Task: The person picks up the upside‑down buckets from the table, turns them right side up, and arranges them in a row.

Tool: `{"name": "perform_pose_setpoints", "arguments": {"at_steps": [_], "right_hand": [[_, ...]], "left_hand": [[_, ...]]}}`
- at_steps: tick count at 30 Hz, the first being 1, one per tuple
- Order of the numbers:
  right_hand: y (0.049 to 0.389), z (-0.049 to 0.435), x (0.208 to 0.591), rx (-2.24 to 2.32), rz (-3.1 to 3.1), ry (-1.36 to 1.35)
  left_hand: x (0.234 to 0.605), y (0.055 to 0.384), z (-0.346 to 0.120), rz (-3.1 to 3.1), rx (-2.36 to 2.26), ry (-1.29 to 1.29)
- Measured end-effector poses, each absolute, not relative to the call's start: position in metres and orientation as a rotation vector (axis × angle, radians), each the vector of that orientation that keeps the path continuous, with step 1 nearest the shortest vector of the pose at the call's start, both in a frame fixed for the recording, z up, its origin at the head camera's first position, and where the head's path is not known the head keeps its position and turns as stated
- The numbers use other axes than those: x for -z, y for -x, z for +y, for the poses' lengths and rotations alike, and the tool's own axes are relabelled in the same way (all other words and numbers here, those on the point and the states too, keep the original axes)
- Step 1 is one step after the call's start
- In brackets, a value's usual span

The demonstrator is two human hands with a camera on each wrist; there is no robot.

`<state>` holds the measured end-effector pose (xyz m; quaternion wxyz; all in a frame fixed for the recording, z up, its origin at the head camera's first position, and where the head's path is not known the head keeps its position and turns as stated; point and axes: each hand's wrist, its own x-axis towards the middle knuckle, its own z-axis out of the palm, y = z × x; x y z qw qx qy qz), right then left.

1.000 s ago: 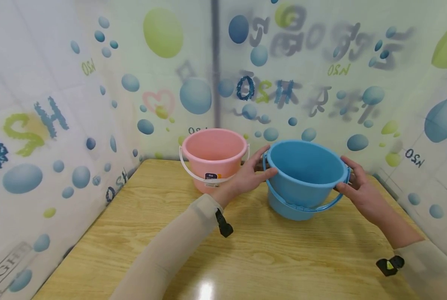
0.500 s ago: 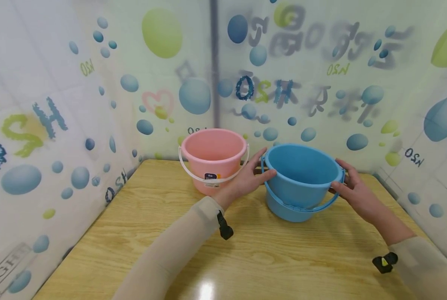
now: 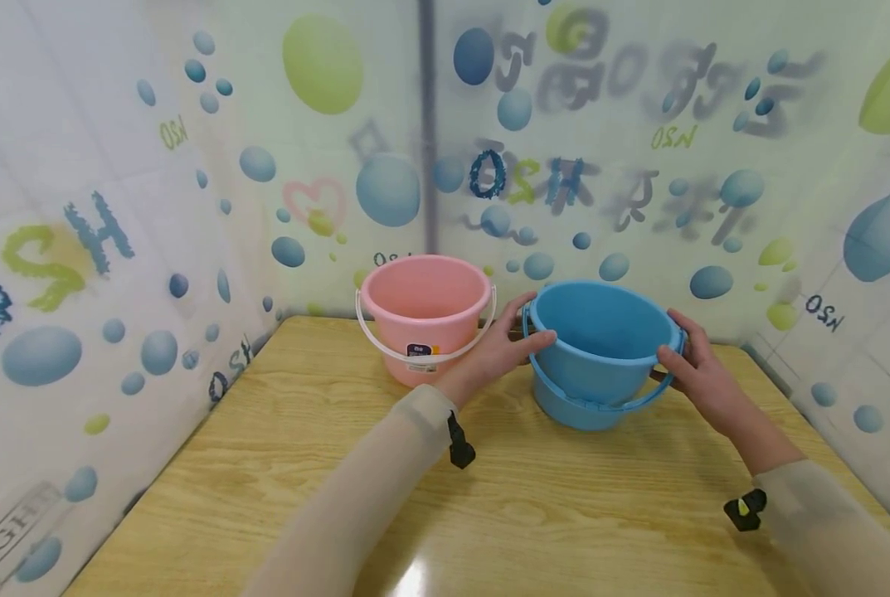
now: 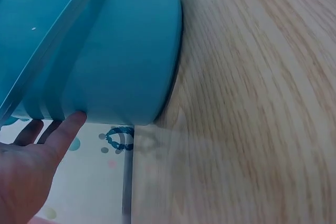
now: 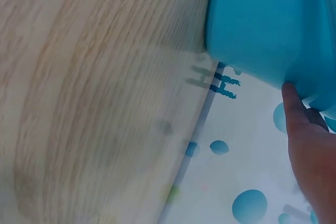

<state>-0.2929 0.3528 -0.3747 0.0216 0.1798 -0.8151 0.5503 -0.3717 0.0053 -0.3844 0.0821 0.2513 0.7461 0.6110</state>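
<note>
A blue bucket (image 3: 590,377) stands on the right part of the table, its blue handle hanging down across the front. My left hand (image 3: 498,348) holds its left side, thumb on the rim. On the other side my right hand (image 3: 700,373) grips the rim with thumb and fingers. The left wrist view shows the bucket's wall (image 4: 126,51) with fingertips of the left hand (image 4: 31,174) against it. Fingers of the right hand (image 5: 312,145) touch the wall (image 5: 257,24) in the right wrist view.
Left of the blue bucket stands a pink bucket (image 3: 430,332) with a white handle and a dark label, close to my left hand. Patterned curtains (image 3: 325,232) hang behind and beside the wood-grain table (image 3: 280,464).
The blue bucket has shifted slightly, its right side moving left and turning a little. My right hand has moved left with it. The pink bucket stays in place.
</note>
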Motion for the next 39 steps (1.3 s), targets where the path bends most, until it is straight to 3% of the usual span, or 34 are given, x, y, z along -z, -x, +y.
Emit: {"name": "perform_pose_setpoints", "arguments": {"at_steps": [21,39], "right_hand": [[0.324,0.353,0.372,-1.649,-2.608,-0.427],[0.333,0.357,0.373,-1.703,-2.578,-0.412]], "left_hand": [[0.385,0.398,0.030,2.107,-1.985,-0.595],[0.379,0.400,0.039,2.123,-2.013,-0.552]]}}
